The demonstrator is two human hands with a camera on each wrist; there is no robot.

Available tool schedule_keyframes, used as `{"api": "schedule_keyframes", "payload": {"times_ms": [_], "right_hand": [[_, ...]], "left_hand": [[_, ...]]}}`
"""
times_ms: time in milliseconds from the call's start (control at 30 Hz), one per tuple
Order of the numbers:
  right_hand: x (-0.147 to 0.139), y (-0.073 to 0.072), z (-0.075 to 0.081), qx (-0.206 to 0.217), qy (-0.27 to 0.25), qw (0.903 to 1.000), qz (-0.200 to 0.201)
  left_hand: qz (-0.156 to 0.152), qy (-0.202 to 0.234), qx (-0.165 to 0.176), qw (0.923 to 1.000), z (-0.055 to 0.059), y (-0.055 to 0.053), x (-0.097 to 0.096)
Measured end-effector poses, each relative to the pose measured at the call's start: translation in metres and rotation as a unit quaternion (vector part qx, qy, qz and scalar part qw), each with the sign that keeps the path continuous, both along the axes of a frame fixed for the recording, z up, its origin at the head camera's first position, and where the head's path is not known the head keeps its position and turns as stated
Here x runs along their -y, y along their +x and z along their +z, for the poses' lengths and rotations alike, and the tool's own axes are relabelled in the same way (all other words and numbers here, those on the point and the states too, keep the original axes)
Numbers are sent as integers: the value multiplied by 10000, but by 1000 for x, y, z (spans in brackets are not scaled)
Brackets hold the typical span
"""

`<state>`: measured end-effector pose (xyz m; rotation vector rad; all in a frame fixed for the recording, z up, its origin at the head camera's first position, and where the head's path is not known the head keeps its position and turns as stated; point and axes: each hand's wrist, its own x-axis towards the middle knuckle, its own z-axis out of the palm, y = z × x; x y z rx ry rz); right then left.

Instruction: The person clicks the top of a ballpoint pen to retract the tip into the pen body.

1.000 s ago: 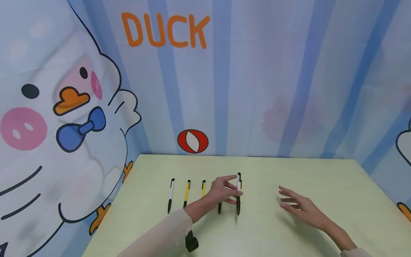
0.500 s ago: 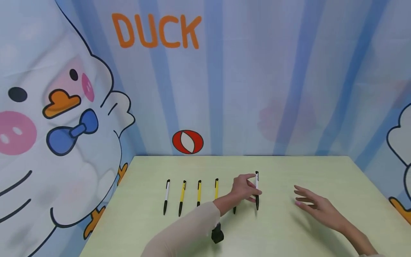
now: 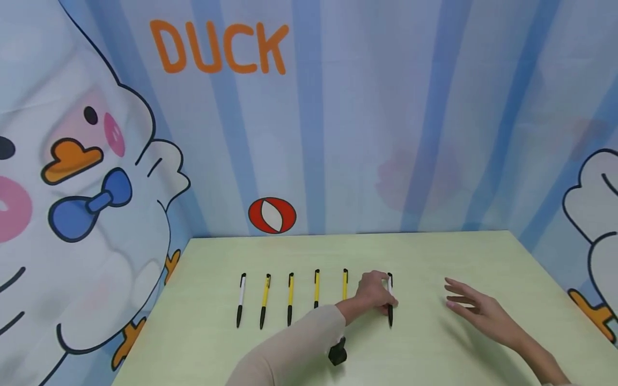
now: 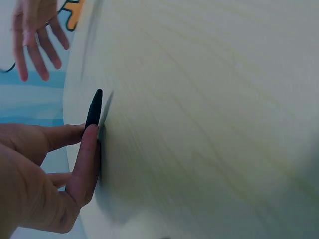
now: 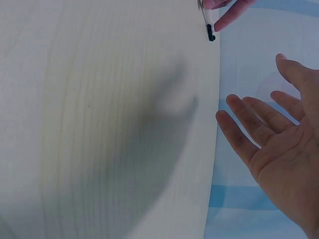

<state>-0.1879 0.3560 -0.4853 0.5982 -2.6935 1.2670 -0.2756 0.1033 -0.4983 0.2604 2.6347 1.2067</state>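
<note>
A white pen with a black grip and black clip stands at the right end of a row of pens, its length pointing away from me. Thumb and fingers of my left hand pinch it at the table surface. In the left wrist view, the black end of the pen sticks out past the fingertips, close to the table. My right hand hovers to the right with fingers loosely extended, holding nothing. In the right wrist view, that hand is palm-up to the camera, apart from the pen.
Left of the held pen lie several pens side by side: a white pen at the far left, then yellow pens. My left forearm partly covers the rightmost yellow ones. A black object sits under the left wrist. The pale table meets a printed curtain behind.
My left hand has carried the white pen rightward past the last yellow pen and lowered it to the table. The head view has turned right. My right hand keeps its pose.
</note>
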Motion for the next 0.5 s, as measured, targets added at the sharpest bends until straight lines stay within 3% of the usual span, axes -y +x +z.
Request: {"api": "schedule_keyframes", "payload": {"times_ms": [67,133,200,267,367,500], "right_hand": [[0,1,0,-15,-14,10000,-7],[0,2,-1,17,-24,10000,-2],[0,3,-1,52,-23,10000,-10],[0,2,-1,37,12,10000,15],[-1,1,-1,-27,100,9999,-35],[-4,1,2,-13,170,9998,-129]], "left_hand": [[-120,-696,-480,9963,0,0,0],[-218,-1302,-876,9874,3,2,1],[-269,-1265,-901,9875,7,4,5],[-374,-881,-793,9923,13,6,13],[-655,148,-522,9964,26,8,32],[-998,1482,-460,9828,37,11,60]]}}
